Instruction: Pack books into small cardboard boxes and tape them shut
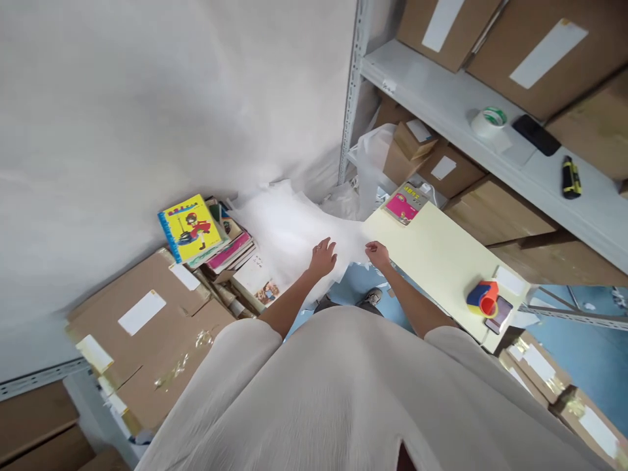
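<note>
A stack of thin, white, translucent packing sheets spreads out in front of me, its right end reaching toward the pale table. My left hand rests over the sheets with its fingers apart and slightly bent. At the sheets' right end, my right hand has its fingers curled together in a pinch on a white sheet's edge. Left of the sheets, a yellow picture book tops a pile of books. A book with a pink and olive cover lies at the far end of the table.
The pale table holds a tape dispenser and a phone. Large cartons stand at left. On the metal shelf at right are a tape roll, a dark phone, a box cutter and cartons.
</note>
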Available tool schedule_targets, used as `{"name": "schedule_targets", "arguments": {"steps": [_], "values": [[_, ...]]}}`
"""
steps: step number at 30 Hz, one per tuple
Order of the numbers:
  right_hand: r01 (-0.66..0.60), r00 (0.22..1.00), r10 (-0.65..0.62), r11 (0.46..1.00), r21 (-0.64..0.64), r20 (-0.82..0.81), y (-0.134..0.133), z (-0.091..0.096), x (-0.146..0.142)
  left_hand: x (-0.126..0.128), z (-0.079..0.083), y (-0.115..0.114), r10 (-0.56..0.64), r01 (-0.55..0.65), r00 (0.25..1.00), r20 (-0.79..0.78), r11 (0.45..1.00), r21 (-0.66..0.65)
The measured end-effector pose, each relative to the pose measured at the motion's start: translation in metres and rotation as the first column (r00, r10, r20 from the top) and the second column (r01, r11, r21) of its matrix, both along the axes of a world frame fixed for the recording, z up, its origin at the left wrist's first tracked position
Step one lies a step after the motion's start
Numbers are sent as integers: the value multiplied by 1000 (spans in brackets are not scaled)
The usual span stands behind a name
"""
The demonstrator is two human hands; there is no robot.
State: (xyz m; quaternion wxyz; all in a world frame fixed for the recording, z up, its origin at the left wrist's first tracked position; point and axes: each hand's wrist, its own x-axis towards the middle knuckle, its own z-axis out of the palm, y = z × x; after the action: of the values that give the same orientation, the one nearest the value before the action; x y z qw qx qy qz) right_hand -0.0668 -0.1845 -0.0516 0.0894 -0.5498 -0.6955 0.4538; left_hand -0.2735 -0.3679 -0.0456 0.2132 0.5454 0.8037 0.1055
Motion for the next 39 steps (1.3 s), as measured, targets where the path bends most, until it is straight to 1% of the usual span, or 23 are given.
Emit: {"name": "schedule_targets", "arguments": {"steps": [3,8,14,17,21,25,29,31,33,35,37,39], "values": [[44,999,-44,999,4,-3,24,-3,41,25,-5,31,-59,59,998,7,998,-25],[90,996,-91,995,-43,-15,66,-7,115,73,-12,90,-149,152,988,39,985,-77],[233,972,-234,970,-66,6,106,-13,210,138,-20,159,-239,245,969,60,958,-147],[301,954,-298,950,-88,42,118,-17,253,168,-25,185,-282,291,957,72,937,-194],[364,928,-355,929,-68,111,127,-22,296,199,-32,207,-323,333,943,80,908,-253],[391,913,-378,919,-60,153,130,-24,320,217,-39,219,-360,370,928,91,872,-321],[358,915,-334,931,-73,227,127,-21,332,225,-44,223,-377,381,922,88,847,-371],[336,898,-315,942,-17,308,123,-18,334,225,-47,223,-392,396,916,90,838,-376],[286,877,-291,956,70,383,118,-15,334,223,-49,221,-413,417,906,92,834,-362],[197,886,-221,975,100,408,114,-14,331,221,-49,220,-435,437,896,88,828,-353],[104,916,-114,993,49,384,109,-15,324,217,-47,219,-456,451,886,79,814,-365],[45,936,-32,999,-29,351,105,-17,315,211,-44,221,-476,465,876,73,795,-391]]}}
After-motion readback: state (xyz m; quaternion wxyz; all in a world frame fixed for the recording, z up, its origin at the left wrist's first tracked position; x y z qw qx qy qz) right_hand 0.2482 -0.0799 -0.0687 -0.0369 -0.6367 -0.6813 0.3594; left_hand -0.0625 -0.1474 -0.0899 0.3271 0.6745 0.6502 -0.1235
